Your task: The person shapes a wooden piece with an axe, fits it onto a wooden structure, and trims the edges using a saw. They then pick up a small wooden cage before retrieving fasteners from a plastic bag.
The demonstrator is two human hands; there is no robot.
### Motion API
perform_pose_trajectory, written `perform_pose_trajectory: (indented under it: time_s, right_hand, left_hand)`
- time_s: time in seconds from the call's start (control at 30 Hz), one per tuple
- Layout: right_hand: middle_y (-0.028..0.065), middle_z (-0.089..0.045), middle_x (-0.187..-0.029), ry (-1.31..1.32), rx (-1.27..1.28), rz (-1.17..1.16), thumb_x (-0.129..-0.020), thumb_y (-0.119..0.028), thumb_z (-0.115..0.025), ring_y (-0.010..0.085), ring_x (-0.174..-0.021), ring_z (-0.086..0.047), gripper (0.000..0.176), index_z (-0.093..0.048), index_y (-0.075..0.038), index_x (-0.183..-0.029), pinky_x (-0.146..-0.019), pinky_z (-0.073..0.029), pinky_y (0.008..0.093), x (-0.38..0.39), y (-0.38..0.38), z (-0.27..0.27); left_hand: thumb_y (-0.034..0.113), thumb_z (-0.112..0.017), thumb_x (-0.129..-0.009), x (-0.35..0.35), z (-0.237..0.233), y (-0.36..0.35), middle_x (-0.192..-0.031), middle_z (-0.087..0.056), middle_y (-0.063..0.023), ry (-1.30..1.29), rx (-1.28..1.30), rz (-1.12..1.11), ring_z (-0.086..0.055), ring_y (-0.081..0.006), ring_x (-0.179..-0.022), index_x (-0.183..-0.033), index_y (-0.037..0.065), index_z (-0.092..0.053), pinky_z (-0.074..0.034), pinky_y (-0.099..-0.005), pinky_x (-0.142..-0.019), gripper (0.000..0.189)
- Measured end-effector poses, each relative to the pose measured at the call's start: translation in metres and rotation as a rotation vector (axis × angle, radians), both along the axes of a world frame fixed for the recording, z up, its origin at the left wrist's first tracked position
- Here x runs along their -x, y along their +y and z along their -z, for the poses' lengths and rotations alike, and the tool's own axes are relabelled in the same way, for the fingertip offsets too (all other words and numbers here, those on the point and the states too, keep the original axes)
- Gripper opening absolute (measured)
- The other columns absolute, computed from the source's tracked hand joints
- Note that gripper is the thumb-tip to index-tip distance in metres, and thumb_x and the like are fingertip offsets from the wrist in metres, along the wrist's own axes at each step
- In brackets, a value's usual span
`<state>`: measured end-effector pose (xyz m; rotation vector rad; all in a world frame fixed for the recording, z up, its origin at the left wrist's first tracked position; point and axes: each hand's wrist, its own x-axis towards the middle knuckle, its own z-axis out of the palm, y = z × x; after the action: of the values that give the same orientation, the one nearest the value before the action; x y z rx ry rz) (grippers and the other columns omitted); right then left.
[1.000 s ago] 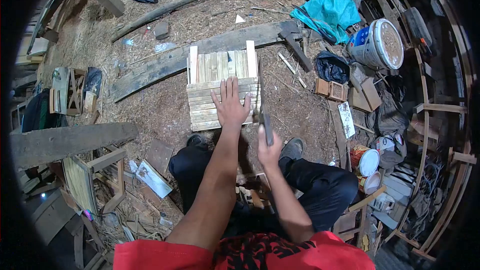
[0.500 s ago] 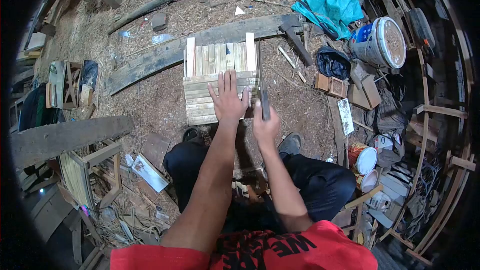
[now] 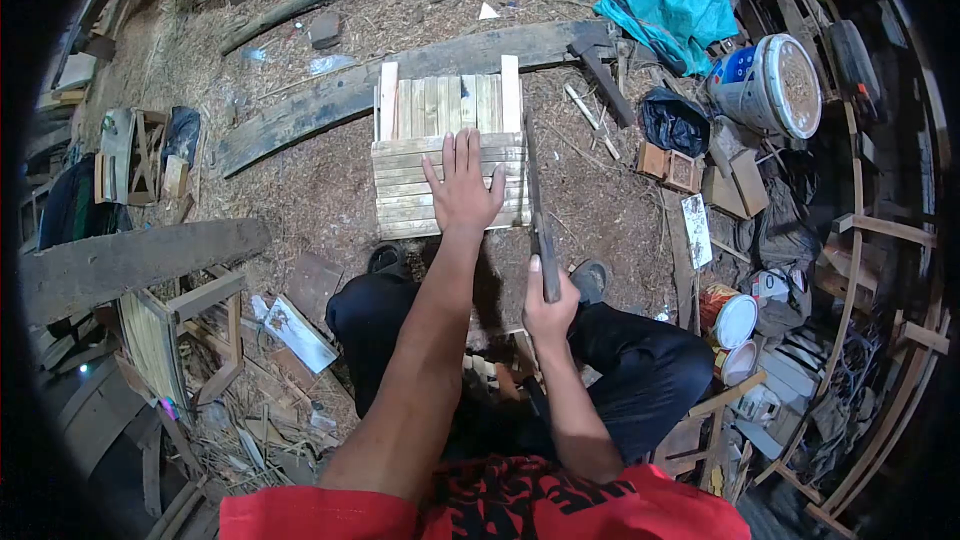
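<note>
A small box-like piece of pale wooden slats (image 3: 400, 192) stands on the ground between my feet, with two upright strips jutting from its far end. My left hand (image 3: 466, 190) lies flat on its near slatted face, fingers spread. Wrapped around the near end of a long, narrow, dark blade-like tool (image 3: 538, 180) is my right hand (image 3: 549, 305), thumb along the top. The tool points away from me and runs along the right-hand ends of the slats, its far tip beside the right upright strip. I cannot tell exactly what kind of tool it is.
Behind the slatted piece lies a long plank (image 3: 290, 130), with a hammer-like tool (image 3: 600, 80) at its right end. A white bucket (image 3: 790, 86), a teal sheet (image 3: 680, 10) and paint tins (image 3: 733, 318) stand right. A wooden frame (image 3: 215, 330) and scraps lie left.
My right hand has drawn the long tool back toward me and slightly right along the slat ends. My left hand stays flat on the slats.
</note>
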<state>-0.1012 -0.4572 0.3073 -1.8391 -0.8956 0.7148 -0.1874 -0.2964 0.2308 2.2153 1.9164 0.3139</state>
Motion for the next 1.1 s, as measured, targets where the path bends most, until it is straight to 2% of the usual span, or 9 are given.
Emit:
perform_pose_trajectory:
  time_s: [0.13, 0.27, 0.3, 0.4, 0.6, 0.73, 0.87, 1.0, 1.1]
  right_hand:
    - [0.0038, -0.055, -0.059, 0.024, -0.042, 0.086, -0.095, -0.021, -0.066, 0.0082, -0.058, -0.051, 0.027, -0.065, 0.001, -0.079, -0.055, -0.045, 0.0311, 0.002, 0.046, -0.002]
    - [-0.0025, -0.048, -0.062, 0.013, -0.001, 0.072, -0.098, -0.025, -0.063, 0.006, -0.061, -0.042, 0.031, -0.061, 0.0, -0.079, -0.054, -0.037, 0.0278, 0.001, 0.071, 0.01]
    - [-0.0019, -0.047, -0.062, 0.121, -0.061, 0.065, -0.097, -0.025, -0.064, 0.0064, -0.061, -0.042, 0.032, -0.061, 0.0, -0.077, -0.053, -0.036, 0.029, 0.001, 0.057, 0.003]
    - [-0.0016, -0.047, -0.061, -0.046, -0.116, 0.057, -0.097, -0.024, -0.065, 0.0063, -0.06, -0.041, 0.034, -0.058, -0.001, -0.074, -0.052, -0.035, 0.0296, 0.007, 0.016, -0.002]
    - [0.0029, -0.049, -0.058, 0.039, 0.032, 0.015, -0.093, -0.02, -0.067, 0.0091, -0.056, -0.045, 0.028, -0.061, 0.001, -0.076, -0.052, -0.039, 0.0318, 0.012, 0.009, -0.003]
    - [0.0004, -0.046, -0.056, 0.191, 0.094, -0.064, -0.093, -0.027, -0.068, 0.0092, -0.055, -0.042, 0.036, -0.055, -0.001, -0.07, -0.05, -0.036, 0.0331, -0.009, 0.003, 0.001]
    - [0.0013, -0.044, -0.054, 0.131, 0.075, -0.026, -0.093, -0.032, -0.067, 0.0105, -0.053, -0.041, 0.043, -0.054, -0.003, -0.065, -0.05, -0.035, 0.0343, -0.01, 0.01, 0.01]
    - [0.0047, -0.046, -0.054, 0.223, 0.098, 0.041, -0.095, -0.032, -0.064, 0.0122, -0.053, -0.045, 0.041, -0.058, -0.001, -0.068, -0.05, -0.036, 0.0357, -0.019, 0.066, 0.023]
    - [0.0043, -0.048, -0.055, 0.062, 0.09, -0.008, -0.096, -0.033, -0.062, 0.0122, -0.054, -0.046, 0.041, -0.06, -0.001, -0.069, -0.051, -0.036, 0.0354, -0.018, 0.088, 0.006]
  left_hand:
    - [0.051, -0.044, -0.096, -0.002, -0.006, 0.004, -0.159, -0.03, -0.0054, 0.009, 0.01, -0.001, -0.02, -0.0234, -0.15, -0.154, 0.012, -0.029, -0.005, -0.0577, -0.121, 0.072]
    - [0.05, -0.045, -0.095, -0.001, -0.003, 0.001, -0.158, -0.031, -0.0061, -0.006, 0.007, 0.003, -0.02, -0.0234, -0.15, -0.154, 0.011, -0.029, -0.005, -0.058, -0.12, 0.072]
    - [0.05, -0.045, -0.095, 0.001, -0.003, 0.0, -0.158, -0.031, -0.0062, -0.013, 0.008, 0.004, -0.02, -0.0234, -0.15, -0.154, 0.011, -0.029, -0.005, -0.0581, -0.12, 0.072]
    - [0.05, -0.045, -0.095, 0.0, 0.002, 0.001, -0.158, -0.031, -0.0064, -0.003, -0.014, 0.001, -0.021, -0.024, -0.15, -0.154, 0.011, -0.03, -0.006, -0.0582, -0.12, 0.073]
    - [0.043, -0.053, -0.092, 0.001, 0.002, 0.01, -0.157, -0.033, -0.0114, 0.007, 0.015, 0.083, -0.022, -0.0285, -0.149, -0.151, 0.008, -0.033, -0.008, -0.0605, -0.119, 0.071]
    - [0.037, -0.054, -0.093, 0.001, 0.001, 0.033, -0.152, -0.039, -0.013, -0.083, -0.167, 0.376, -0.033, -0.0266, -0.144, -0.145, 0.007, -0.04, -0.014, -0.061, -0.117, 0.062]
    - [0.034, -0.057, -0.093, -0.001, 0.001, 0.037, -0.146, -0.045, -0.0119, -0.169, -0.105, 0.367, -0.038, -0.0261, -0.14, -0.137, 0.008, -0.048, -0.017, -0.0609, -0.116, 0.052]
    - [0.029, -0.062, -0.09, 0.0, 0.002, 0.039, -0.129, -0.053, -0.0142, -0.255, -0.079, 0.355, -0.046, -0.0306, -0.128, -0.132, 0.007, -0.051, -0.025, -0.0559, -0.115, 0.048]
    - [0.027, -0.066, -0.088, 0.002, 0.006, 0.039, -0.121, -0.055, -0.015, -0.315, -0.114, 0.341, -0.048, -0.0334, -0.12, -0.126, 0.007, -0.057, -0.03, -0.0514, -0.111, 0.044]
